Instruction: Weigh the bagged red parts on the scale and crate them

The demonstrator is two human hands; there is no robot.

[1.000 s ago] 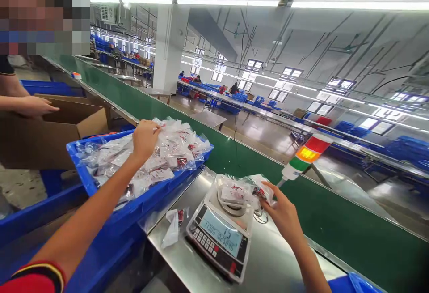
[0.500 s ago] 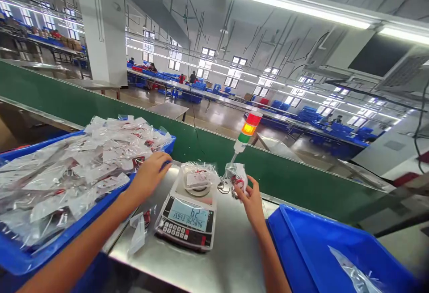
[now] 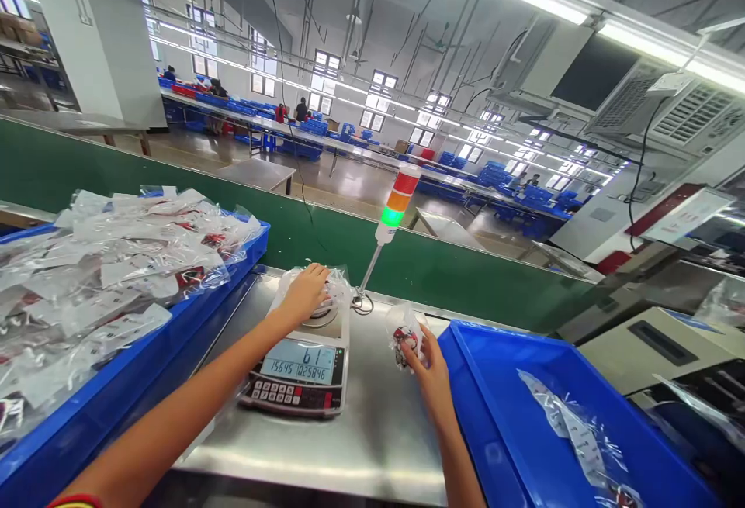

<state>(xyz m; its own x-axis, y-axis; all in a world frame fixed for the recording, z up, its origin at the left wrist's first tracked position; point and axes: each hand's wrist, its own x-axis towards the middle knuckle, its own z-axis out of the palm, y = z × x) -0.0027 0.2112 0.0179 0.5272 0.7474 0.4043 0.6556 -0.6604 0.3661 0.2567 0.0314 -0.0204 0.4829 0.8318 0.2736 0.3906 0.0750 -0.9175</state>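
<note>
My left hand (image 3: 310,291) is over the pan of a digital scale (image 3: 303,372), its fingers closed on a clear plastic bag (image 3: 334,285) that lies there. The hand covers part of that bag. The scale's display shows 61 in its upper row. Off the scale to the right, my right hand (image 3: 429,368) grips a small clear plastic bag (image 3: 404,335) with red and dark pieces inside, held above the metal table (image 3: 378,430). What the pieces are I cannot make out.
A blue tub (image 3: 261,243) heaped with bagged pieces stands at left. At right, another blue tub (image 3: 494,407) holds a few bags (image 3: 576,430). Behind the scale rises a signal light (image 3: 396,205), lit green, before a green barrier (image 3: 466,264). A beige machine (image 3: 663,345) stands far right.
My left hand has moved from beside the left tub onto the bag on the scale. The display went from 62 to 61, and the signal light from orange to green. The view turned right.
</note>
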